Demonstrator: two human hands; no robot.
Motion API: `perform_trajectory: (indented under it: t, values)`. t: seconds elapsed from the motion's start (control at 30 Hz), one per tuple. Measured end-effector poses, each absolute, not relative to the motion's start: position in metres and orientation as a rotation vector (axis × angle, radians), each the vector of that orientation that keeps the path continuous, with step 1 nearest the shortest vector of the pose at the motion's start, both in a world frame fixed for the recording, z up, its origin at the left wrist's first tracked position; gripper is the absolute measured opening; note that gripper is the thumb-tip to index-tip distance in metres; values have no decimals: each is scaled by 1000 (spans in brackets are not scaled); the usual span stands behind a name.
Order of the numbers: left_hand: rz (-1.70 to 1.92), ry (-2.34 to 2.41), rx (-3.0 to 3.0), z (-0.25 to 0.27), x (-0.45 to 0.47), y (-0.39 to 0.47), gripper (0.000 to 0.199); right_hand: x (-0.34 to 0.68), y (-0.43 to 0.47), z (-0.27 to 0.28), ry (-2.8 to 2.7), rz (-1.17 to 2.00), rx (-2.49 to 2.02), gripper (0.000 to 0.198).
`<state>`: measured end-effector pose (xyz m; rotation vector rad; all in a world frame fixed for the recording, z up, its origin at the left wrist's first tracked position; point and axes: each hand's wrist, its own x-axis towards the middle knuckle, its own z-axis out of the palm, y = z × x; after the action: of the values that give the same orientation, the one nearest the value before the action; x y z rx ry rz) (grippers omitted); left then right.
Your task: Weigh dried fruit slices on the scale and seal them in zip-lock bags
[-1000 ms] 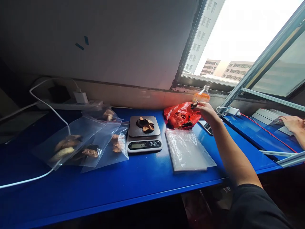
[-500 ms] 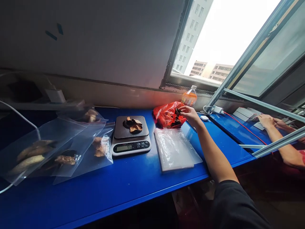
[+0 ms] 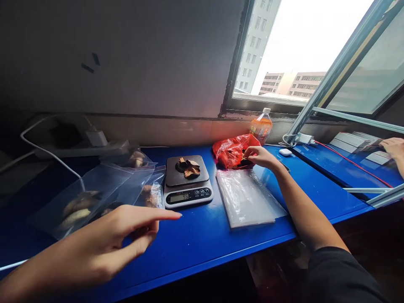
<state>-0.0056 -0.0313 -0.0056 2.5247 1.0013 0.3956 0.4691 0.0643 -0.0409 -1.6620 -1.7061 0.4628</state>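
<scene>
My right hand point(image 3: 260, 156) reaches into a red plastic bag point(image 3: 229, 150), fingers pinched among dark dried pieces; its fingertips are partly hidden. My left hand point(image 3: 126, 235) hovers over the table front, index finger stretched out, thumb apart, the other fingers curled, holding nothing. Beyond that finger stands a kitchen scale point(image 3: 188, 194), its display reading about 96. Several brown and dark dried mushroom pieces point(image 3: 191, 170) lie on its plate. A stack of clear plastic bags point(image 3: 248, 200) lies between the scale and my right forearm.
Filled zip bags point(image 3: 80, 206) lie left of the scale, partly behind my left hand. At the back are an orange drink bottle point(image 3: 261, 125), a white earbud case point(image 3: 285, 152) and a charger point(image 3: 96, 138). Another person's hand point(image 3: 394, 147) is beside white boxes point(image 3: 349, 142) at right.
My left hand has come into view from the lower left. My right hand has gone lower into the red bag; the dark piece at its fingertips no longer shows clearly. The view has shifted left.
</scene>
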Motion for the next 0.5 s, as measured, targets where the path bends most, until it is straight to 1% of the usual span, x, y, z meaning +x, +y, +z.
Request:
perform_trajectory:
  t: [0.03,0.1,0.2,0.27,0.37,0.5]
  values:
    - [307,926,2496,3,3,-22,35,468,62,-40,-1720,476,-1652,20]
    - [238,853,2457,15,21,-4,39,466,57,-39,-1753,497,-1625,22]
    - [223,830,2457,22,38,15,38,463,50,-37,-1800,516,-1597,29]
    - [223,804,2474,20,42,22,38,462,48,-37,-1819,506,-1594,33]
    - [261,826,2466,11,37,27,38,465,48,-38,-1814,451,-1608,33]
    - [395,960,2502,-5,26,27,35,477,54,-40,-1702,260,-1676,30]
